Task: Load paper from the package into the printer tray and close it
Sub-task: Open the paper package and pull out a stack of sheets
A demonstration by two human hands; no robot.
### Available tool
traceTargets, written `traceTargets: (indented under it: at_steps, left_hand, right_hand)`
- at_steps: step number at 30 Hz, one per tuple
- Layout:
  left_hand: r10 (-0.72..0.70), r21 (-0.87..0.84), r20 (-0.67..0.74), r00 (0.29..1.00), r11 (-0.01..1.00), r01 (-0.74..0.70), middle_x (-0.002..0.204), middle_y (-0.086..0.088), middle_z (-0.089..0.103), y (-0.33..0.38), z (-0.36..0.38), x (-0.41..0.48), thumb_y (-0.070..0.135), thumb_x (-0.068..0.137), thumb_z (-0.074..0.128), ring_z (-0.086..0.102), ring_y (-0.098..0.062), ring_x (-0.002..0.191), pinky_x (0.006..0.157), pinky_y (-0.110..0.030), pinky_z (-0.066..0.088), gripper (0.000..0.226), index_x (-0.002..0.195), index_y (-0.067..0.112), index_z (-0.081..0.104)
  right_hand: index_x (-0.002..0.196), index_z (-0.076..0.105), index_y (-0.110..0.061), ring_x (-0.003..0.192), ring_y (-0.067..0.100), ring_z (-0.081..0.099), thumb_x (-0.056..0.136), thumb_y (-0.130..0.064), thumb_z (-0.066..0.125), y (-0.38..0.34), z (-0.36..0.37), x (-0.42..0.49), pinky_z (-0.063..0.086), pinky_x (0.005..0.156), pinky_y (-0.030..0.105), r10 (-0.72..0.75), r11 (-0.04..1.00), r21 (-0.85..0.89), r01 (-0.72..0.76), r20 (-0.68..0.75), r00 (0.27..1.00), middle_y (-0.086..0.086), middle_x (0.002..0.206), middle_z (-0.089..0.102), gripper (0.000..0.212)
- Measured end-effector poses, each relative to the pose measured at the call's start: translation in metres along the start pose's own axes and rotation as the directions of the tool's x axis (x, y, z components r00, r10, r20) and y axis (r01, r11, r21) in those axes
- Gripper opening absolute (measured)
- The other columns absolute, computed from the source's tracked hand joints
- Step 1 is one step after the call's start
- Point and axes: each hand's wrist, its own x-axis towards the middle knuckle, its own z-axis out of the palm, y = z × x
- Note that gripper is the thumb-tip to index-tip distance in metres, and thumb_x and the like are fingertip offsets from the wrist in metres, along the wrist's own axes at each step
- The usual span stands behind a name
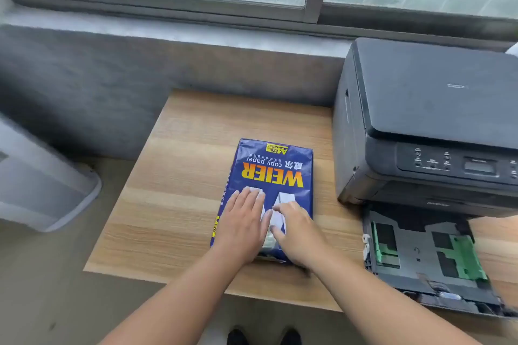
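Observation:
A blue package of copy paper (276, 168) with yellow lettering lies flat on the wooden table (179, 176), its near end towards me. My left hand (242, 223) rests flat on the package's near left part, fingers spread. My right hand (297, 232) lies on its near right part, fingers curled against the wrapper near the middle. To the right stands a black printer (426, 117). Its paper tray (420, 255) is pulled out towards me, with green guides and no paper in it.
A grey concrete wall and window sill run behind the table. A white, rounded appliance (42, 182) stands on the floor at the left. The tray overhangs the table's front edge at the right. My shoes show below the table edge.

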Motion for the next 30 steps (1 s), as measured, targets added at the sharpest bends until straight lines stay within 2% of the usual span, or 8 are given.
traceTargets:
  at_steps: [3,7,16,19,22,24,27,30]
  left_hand:
    - [0.040,0.026,0.023,0.999,0.999,-0.040,0.148,-0.008,0.045,-0.014,0.030,0.009,0.035,0.098,0.015,0.034,-0.025,0.140,0.116,-0.043,0.027,0.057,0.141,0.009,0.041]
    - [0.073,0.030,0.050,0.996,0.997,-0.075,0.150,-0.009,0.041,-0.027,0.061,0.009,0.030,0.095,0.019,0.033,-0.028,0.140,0.112,-0.047,0.033,0.055,0.139,0.009,0.044]
    - [0.109,0.014,0.112,0.988,0.994,-0.111,0.159,-0.008,0.021,-0.035,0.071,0.011,0.026,0.091,0.010,0.015,-0.028,0.146,0.118,-0.045,0.021,0.060,0.145,0.011,0.031]
    - [0.134,0.005,0.145,0.980,0.991,-0.136,0.162,-0.004,0.003,-0.037,0.071,0.013,0.026,0.095,0.012,-0.001,-0.025,0.148,0.120,-0.043,0.009,0.057,0.150,0.013,0.015]
    - [0.138,0.005,0.142,0.980,0.990,-0.140,0.162,-0.003,0.002,-0.038,0.072,0.015,0.025,0.100,0.020,-0.002,-0.024,0.148,0.120,-0.042,0.009,0.051,0.150,0.014,0.014]
    - [0.144,-0.004,0.132,0.981,0.989,-0.145,0.162,-0.003,0.008,-0.039,0.073,0.015,0.030,0.099,0.012,0.001,-0.025,0.148,0.120,-0.043,0.012,0.053,0.150,0.015,0.018]
    - [0.153,-0.018,0.102,0.983,0.988,-0.151,0.161,-0.004,0.013,-0.041,0.076,0.014,0.035,0.094,0.004,0.006,-0.024,0.148,0.119,-0.042,0.016,0.061,0.149,0.015,0.024]
    - [0.165,-0.003,0.103,0.981,0.986,-0.165,0.161,-0.003,0.010,-0.042,0.076,0.012,0.035,0.095,0.005,0.004,-0.024,0.148,0.120,-0.042,0.014,0.060,0.149,0.015,0.020]
  right_hand:
    - [0.143,0.046,-0.022,0.134,0.023,0.047,0.098,-0.032,0.055,0.007,0.019,0.020,0.043,0.105,0.040,0.018,0.995,-0.097,-0.017,0.008,1.000,0.000,0.141,0.050,0.047]
    - [0.122,0.054,-0.019,0.123,0.024,0.050,0.097,-0.028,0.057,0.019,0.043,0.030,0.046,0.094,0.040,0.025,0.992,-0.127,-0.025,0.002,1.000,0.000,0.126,0.055,0.027]
    - [0.095,0.064,-0.018,0.099,0.021,0.057,0.095,-0.024,0.061,0.034,0.061,0.040,0.046,0.079,0.033,-0.033,0.998,-0.057,0.025,-0.150,0.988,-0.002,0.100,0.064,0.006]
    - [0.091,0.061,-0.019,0.090,0.021,0.056,0.091,-0.017,0.063,0.039,0.062,0.014,0.049,0.075,0.035,-0.241,0.965,-0.137,0.223,-0.131,0.962,-0.003,0.092,0.061,0.003]
    - [0.082,0.056,-0.022,0.080,0.022,0.054,0.075,-0.011,0.073,0.046,0.080,-0.040,0.042,0.073,0.031,-0.476,0.844,-0.308,0.440,-0.048,0.878,-0.003,0.084,0.057,0.021]
    - [0.079,0.055,-0.019,0.088,0.024,0.059,0.071,-0.013,0.079,0.052,0.100,-0.070,0.041,0.084,0.031,-0.484,0.840,-0.313,0.444,-0.062,0.873,0.001,0.092,0.061,0.026]
    - [0.075,0.057,-0.016,0.121,0.030,0.065,0.070,-0.015,0.085,0.054,0.127,-0.094,0.053,0.098,0.041,-0.411,0.892,-0.233,0.389,-0.053,0.910,0.008,0.122,0.070,0.029]
    - [0.082,0.064,-0.018,0.141,0.015,0.051,0.082,-0.020,0.075,0.052,0.138,-0.108,0.048,0.108,0.032,-0.339,0.940,-0.077,0.333,-0.082,0.937,-0.002,0.141,0.064,0.011]
